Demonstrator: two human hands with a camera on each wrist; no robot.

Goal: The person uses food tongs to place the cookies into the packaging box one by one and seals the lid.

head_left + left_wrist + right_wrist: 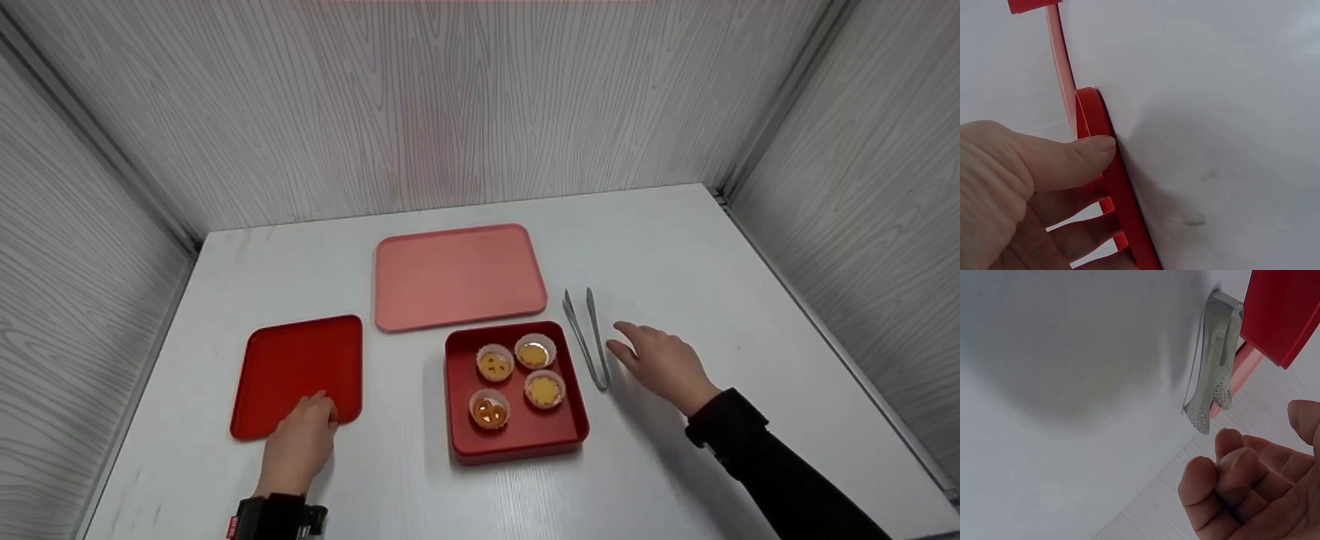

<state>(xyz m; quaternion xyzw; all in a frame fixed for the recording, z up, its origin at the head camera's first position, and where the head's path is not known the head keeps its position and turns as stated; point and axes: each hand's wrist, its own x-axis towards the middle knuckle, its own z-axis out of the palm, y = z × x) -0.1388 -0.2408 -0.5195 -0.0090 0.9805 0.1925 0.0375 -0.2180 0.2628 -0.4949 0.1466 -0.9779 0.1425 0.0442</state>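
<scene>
At the near right corner of the red tray point(296, 367), my left hand point(301, 442) grips the rim. In the left wrist view the thumb point(1081, 160) lies on the outside of the red rim point(1123, 194), with the other fingers on its far side. My right hand point(667, 367) hovers just right of the metal tongs point(589, 337), fingers loosely bent and holding nothing. The tongs point(1216, 354) lie with their legs apart and perforated tips, apart from the fingertips in the right wrist view.
Between the hands sits a deeper red box point(517, 442) holding several small pastries in paper cups, among them a glossy brown one point(489, 412) and a yellow one point(544, 390). A pink tray point(459, 277) lies behind it. Grey wood-grain panels point(450, 105) enclose the white table point(637, 240).
</scene>
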